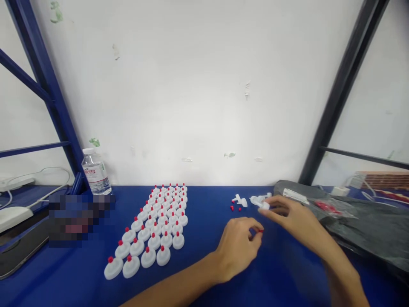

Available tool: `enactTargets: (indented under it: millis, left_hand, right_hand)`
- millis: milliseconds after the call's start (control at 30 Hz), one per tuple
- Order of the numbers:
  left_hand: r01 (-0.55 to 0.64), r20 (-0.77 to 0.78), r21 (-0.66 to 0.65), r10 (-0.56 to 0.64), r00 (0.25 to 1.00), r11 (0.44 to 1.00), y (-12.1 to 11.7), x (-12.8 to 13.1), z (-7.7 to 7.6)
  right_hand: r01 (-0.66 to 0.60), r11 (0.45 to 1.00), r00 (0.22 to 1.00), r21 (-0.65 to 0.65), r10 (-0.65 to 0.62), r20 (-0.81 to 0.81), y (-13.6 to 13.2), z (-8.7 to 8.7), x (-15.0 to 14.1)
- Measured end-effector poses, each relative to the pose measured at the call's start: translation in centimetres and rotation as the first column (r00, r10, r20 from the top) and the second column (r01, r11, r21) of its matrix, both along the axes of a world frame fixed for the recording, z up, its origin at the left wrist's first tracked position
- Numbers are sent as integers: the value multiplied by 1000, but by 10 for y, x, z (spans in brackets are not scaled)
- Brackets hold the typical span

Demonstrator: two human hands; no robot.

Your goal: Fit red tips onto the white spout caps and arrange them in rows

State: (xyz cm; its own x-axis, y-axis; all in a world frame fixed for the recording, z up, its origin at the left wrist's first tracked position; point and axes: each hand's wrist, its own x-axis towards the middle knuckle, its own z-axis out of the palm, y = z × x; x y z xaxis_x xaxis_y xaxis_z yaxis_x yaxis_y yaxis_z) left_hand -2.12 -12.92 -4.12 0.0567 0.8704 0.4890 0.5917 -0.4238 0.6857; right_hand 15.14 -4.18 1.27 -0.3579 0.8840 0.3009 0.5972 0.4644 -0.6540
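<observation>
My left hand [238, 247] rests on the blue table [204, 273] with its fingers curled, pinching a small red plug [260, 231]. My right hand [289, 217] reaches forward and pinches a white plastic cap [264, 205] at the edge of a small pile of loose white caps [257, 199]. A few loose red plugs [235, 208] lie just left of that pile. To the left stand several neat rows of white caps with red plugs fitted [155, 228].
A water bottle [95, 171] stands at the back left by a blue rack post [47, 89]. A grey bag [358, 221] with a clear packet of red parts [327, 207] lies at the right. White cables and devices [12, 213] sit far left.
</observation>
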Motion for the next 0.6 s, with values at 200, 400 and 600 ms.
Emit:
enactTargets:
  millis: [200, 400, 600]
  left_hand:
    - [-75, 244, -21, 78, 967, 997, -9, -46, 14]
    - [-41, 435, -95, 78, 897, 995, -7, -58, 21]
    - [9, 476, -106, 43, 878, 994, -8, -55, 20]
  right_hand:
    - [-305, 950, 951, -71, 301, -71, -30, 7, -33]
    - [-281, 959, 958, -21, 279, -61, -32, 3, -39]
    - [-269, 963, 961, -20, 267, -79, -29, -1, -36]
